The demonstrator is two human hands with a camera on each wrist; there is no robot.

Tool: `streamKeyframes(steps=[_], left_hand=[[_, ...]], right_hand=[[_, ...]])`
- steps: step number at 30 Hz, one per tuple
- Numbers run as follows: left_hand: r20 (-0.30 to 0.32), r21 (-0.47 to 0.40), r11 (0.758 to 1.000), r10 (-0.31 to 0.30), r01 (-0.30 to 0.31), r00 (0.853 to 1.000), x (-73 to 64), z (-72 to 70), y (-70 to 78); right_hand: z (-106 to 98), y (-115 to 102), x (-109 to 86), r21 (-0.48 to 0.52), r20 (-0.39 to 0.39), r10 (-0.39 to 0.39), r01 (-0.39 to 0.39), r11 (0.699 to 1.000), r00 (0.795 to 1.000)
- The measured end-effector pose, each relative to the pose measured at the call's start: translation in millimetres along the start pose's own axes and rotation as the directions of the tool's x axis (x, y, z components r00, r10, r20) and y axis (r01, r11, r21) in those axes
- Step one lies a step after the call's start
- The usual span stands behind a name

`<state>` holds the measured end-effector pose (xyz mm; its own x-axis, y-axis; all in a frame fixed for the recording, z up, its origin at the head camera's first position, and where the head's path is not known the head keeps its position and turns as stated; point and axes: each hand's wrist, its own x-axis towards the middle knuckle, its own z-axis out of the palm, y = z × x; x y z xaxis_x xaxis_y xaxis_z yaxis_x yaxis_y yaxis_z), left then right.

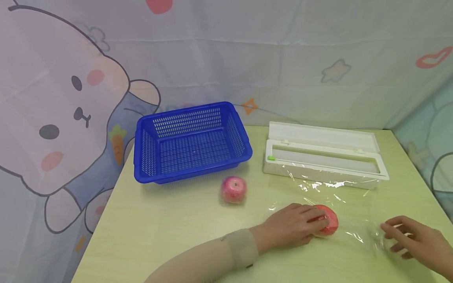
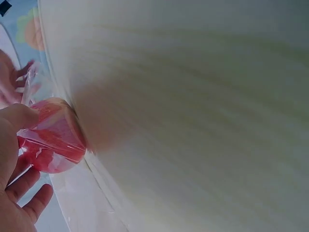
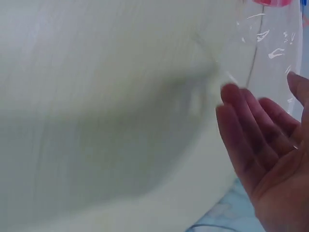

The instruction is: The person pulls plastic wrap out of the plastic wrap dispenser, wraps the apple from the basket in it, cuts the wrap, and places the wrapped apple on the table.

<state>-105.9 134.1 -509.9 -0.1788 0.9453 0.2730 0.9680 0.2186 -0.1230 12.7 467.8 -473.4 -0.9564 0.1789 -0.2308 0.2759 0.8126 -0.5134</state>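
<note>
My left hand [image 1: 293, 226] holds a red apple [image 1: 331, 222] on the table, thumb and fingers around it. Clear cling film [image 1: 354, 236] lies over the apple, and in the left wrist view its shiny creases cross the red skin [image 2: 55, 137]. To the right, my right hand [image 1: 419, 239] is beside the film's right side, palm empty. The right wrist view shows that hand [image 3: 270, 145] with loosely bent fingers and the thumb apart, the film [image 3: 275, 53] just beyond the fingertips. Behind the apple stands a white cling film box [image 1: 318, 181], lid up, film running from its front.
A pink apple [image 1: 233, 190], wrapped in film, sits left of the left hand. Behind it is a blue plastic basket [image 1: 194, 169] with slotted walls. A printed cloth [image 1: 219, 63] hangs along the back of the pale table [image 1: 170, 220].
</note>
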Motion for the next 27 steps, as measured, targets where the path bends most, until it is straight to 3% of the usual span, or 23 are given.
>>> streamKeyframes(steps=[1,3,4,6,8,10,11,12,18,20,22,27], left_hand=[[0.004,-0.001,1.0,-0.001,0.001,1.0,-0.1,0.1,-0.5],[0.001,0.001,1.0,0.001,-0.001,1.0,-0.3,0.6,-1.2],[-0.004,0.003,1.0,0.0,0.0,1.0,-0.4,0.9,-1.6],[-0.015,-0.001,1.0,-0.001,0.001,1.0,-0.2,1.6,-2.2],[-0.034,0.004,1.0,0.001,-0.001,0.999,-0.3,2.7,-2.7],[-0.04,0.006,1.0,0.0,0.001,0.999,0.4,3.4,-3.0],[-0.041,0.005,1.0,0.0,0.0,0.999,0.8,3.6,-3.1],[-0.042,0.003,1.0,-0.001,0.001,0.999,0.9,4.1,-3.3],[-0.059,-0.054,0.998,-0.025,0.022,0.998,0.4,4.7,-4.9],[-0.064,-0.077,0.997,-0.033,0.028,0.997,0.6,5.6,-5.9],[-0.063,-0.09,0.995,-0.036,0.031,0.997,1.4,6.9,-6.7],[-0.064,-0.101,0.994,-0.048,0.041,0.997,3.5,9.6,-8.0]], right_hand=[[1,-3,-0.7,-0.044,-0.068,-0.073,0.071,0.997,0.995],[4,-16,-2.8,-0.173,-0.205,-0.246,0.213,0.962,0.947],[7,-24,-3.8,-0.24,-0.264,-0.341,0.281,0.929,0.902],[15,-44,-5.3,-0.361,-0.321,-0.54,0.426,0.829,0.778],[26,-63,-6.4,-0.445,-0.323,-0.691,0.541,0.714,0.646],[39,-74,-6.3,-0.483,-0.296,-0.785,0.624,0.614,0.544],[45,-76,-5.8,-0.488,-0.281,-0.811,0.651,0.581,0.513],[50,-77,-5.4,-0.486,-0.271,-0.823,0.667,0.564,0.499],[66,-66,-1.6,-0.477,-0.264,-0.814,0.664,0.576,0.517],[68,-63,-0.6,-0.47,-0.265,-0.804,0.657,0.59,0.533],[70,-61,0.0,-0.452,-0.268,-0.783,0.644,0.617,0.562],[70,-55,1.9,-0.393,-0.258,-0.71,0.6,0.697,0.655]])
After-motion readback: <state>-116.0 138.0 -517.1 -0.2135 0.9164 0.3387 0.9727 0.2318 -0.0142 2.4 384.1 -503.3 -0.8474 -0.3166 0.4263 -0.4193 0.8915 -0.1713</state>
